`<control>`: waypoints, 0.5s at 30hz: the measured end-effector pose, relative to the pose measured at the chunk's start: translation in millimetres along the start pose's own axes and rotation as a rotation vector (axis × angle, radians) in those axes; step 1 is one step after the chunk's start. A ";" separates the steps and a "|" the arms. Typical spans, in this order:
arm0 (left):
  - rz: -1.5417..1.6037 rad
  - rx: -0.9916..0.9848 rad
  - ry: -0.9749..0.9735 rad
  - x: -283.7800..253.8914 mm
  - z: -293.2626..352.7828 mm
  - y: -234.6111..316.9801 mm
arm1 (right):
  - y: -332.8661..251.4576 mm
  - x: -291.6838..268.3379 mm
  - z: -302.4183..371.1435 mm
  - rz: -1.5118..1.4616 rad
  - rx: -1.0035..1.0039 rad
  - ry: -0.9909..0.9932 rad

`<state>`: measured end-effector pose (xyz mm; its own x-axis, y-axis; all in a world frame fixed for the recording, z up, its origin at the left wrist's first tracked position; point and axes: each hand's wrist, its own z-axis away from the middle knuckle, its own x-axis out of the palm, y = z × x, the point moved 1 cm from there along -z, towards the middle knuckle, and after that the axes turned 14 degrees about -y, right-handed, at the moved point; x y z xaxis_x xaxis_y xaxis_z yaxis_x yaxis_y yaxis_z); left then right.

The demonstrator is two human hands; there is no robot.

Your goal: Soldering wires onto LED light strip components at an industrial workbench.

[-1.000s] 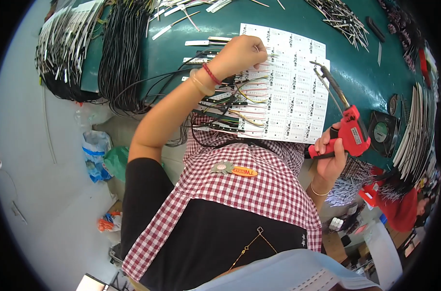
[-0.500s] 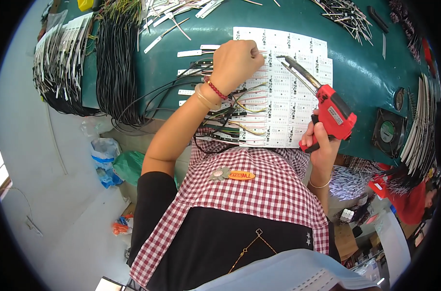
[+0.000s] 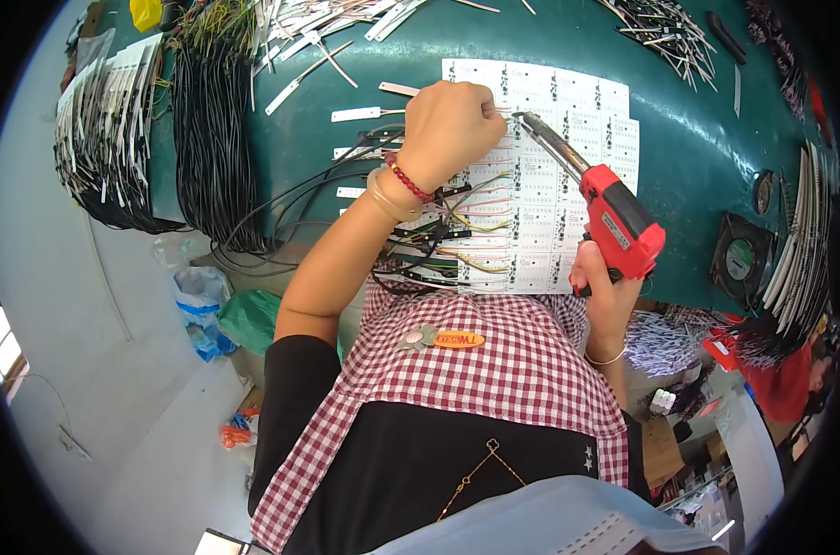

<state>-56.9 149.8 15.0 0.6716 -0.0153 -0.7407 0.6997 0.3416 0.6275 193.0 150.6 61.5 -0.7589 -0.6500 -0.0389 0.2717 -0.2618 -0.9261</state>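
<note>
My right hand (image 3: 609, 285) grips the handle of a red and black soldering gun (image 3: 620, 222). Its metal tip points up and left, down at the white circuit board panel (image 3: 582, 139), close to my left fingertips. My left hand (image 3: 452, 125) is closed in a pinch at the panel's left part. A thin pinkish wire from a white strip (image 3: 356, 115) runs under this hand, and wire shows by the fingertips; the pinch itself is mostly hidden. Below, several red, yellow, green and black wires (image 3: 480, 222) lie across the panel's left columns.
Black cable bundles (image 3: 218, 148) and white strips with leads (image 3: 105, 129) hang over the green table's left edge. More strips (image 3: 337, 28) lie at the back. A small black fan (image 3: 742, 252) sits at the right, beside hanging pale wires (image 3: 802, 240).
The soldering gun has moved left and slightly down, bringing its tip nearer my left fingers. My left hand keeps its pinch almost in place. The view has shifted slightly.
</note>
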 end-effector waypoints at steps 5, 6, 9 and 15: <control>-0.024 0.017 -0.010 -0.1 -1.3 0.0 | 0.5 -0.6 0.1 0.042 0.005 -0.020; -0.029 0.014 -0.019 -0.7 -1.2 0.3 | 0.3 -0.4 0.2 0.044 0.010 -0.014; -0.040 0.013 -0.032 -2.8 -0.2 1.6 | -0.1 -2.6 0.7 0.049 0.010 -0.030; -0.047 0.007 -0.034 -2.5 0.1 2.5 | -8.9 2.0 2.5 0.003 -0.006 0.035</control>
<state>-56.8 150.7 18.5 0.6455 -0.0635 -0.7611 0.7327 0.3326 0.5937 190.6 149.8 70.6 -0.7786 -0.6252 -0.0546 0.2701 -0.2553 -0.9284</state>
